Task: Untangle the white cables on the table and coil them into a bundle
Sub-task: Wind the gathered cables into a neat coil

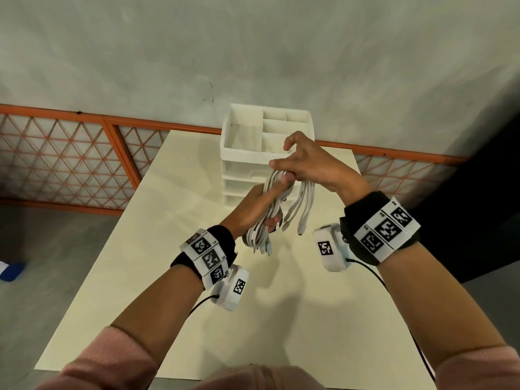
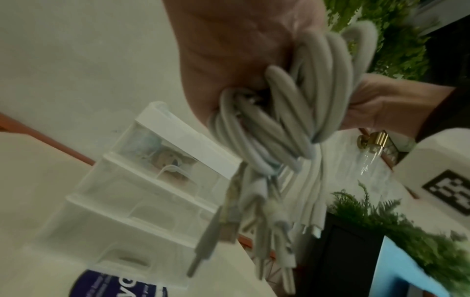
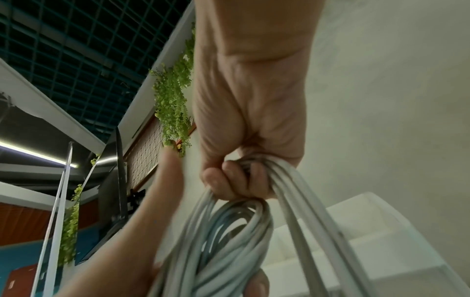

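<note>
Both hands hold a bunch of white cables (image 1: 270, 209) in the air above the cream table (image 1: 197, 327). My left hand (image 1: 260, 205) grips the coiled loops from the left, fingers curled round them. My right hand (image 1: 298, 161) grips the top of the bunch from above, with loose cable ends (image 1: 301, 212) hanging below it, plugs down. The coiled loops (image 2: 300, 112) fill the left wrist view, with connector ends (image 2: 267, 221) dangling. In the right wrist view the cable strands (image 3: 241, 237) run down from the curled fingers (image 3: 234, 180).
A white drawer organiser (image 1: 266, 147) with open top compartments stands just behind the hands at the table's far edge, against a grey wall. An orange mesh fence (image 1: 70, 161) runs along the left. The wrist cameras hang under both wrists.
</note>
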`<state>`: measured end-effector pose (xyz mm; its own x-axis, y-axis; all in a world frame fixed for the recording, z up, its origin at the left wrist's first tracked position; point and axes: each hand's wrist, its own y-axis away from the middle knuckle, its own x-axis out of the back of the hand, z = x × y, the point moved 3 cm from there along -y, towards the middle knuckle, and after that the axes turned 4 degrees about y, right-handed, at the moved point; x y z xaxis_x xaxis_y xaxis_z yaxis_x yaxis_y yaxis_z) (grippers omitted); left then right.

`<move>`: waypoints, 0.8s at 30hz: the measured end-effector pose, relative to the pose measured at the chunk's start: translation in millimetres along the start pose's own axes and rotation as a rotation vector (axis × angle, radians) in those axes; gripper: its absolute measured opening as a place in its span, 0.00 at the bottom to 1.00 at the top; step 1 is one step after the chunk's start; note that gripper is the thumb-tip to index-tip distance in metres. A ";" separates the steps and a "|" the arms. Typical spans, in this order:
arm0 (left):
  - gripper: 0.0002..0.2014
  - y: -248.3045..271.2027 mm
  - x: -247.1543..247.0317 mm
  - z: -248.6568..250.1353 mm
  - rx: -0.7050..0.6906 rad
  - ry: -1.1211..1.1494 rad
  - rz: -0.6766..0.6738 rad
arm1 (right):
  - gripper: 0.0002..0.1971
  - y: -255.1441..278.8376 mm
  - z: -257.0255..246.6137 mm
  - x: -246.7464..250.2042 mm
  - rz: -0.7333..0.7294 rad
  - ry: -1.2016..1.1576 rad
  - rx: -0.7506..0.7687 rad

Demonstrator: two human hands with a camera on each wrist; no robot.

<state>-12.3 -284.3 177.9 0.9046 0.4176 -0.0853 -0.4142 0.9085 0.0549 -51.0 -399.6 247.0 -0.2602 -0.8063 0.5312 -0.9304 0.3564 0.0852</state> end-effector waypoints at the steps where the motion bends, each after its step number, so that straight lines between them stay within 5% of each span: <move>1: 0.17 0.1 1.6 -0.1 -0.008 -0.047 0.012 | 0.18 -0.8 -0.3 -0.8 0.002 -0.004 -0.006; 7: 0.12 -3.6 11.8 -2.8 0.034 -0.133 -0.003 | 0.22 -5.1 4.6 7.0 0.100 0.118 0.043; 13: 0.18 -10.9 24.4 -3.8 0.004 0.013 0.053 | 0.10 6.7 48.2 7.8 0.104 -0.059 0.122; 21: 0.19 -15.3 16.9 0.3 -0.125 0.030 0.144 | 0.13 7.2 46.2 -41.2 0.549 -0.068 0.096; 24: 0.17 -17.6 23.2 1.0 -0.158 0.032 0.195 | 0.14 4.9 41.2 -43.5 0.437 0.031 0.094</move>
<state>16.0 -290.6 175.9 0.8035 0.5832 -0.1195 -0.5934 0.8006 -0.0829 -54.9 -382.2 189.5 -0.6278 -0.5745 0.5252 -0.7544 0.6152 -0.2288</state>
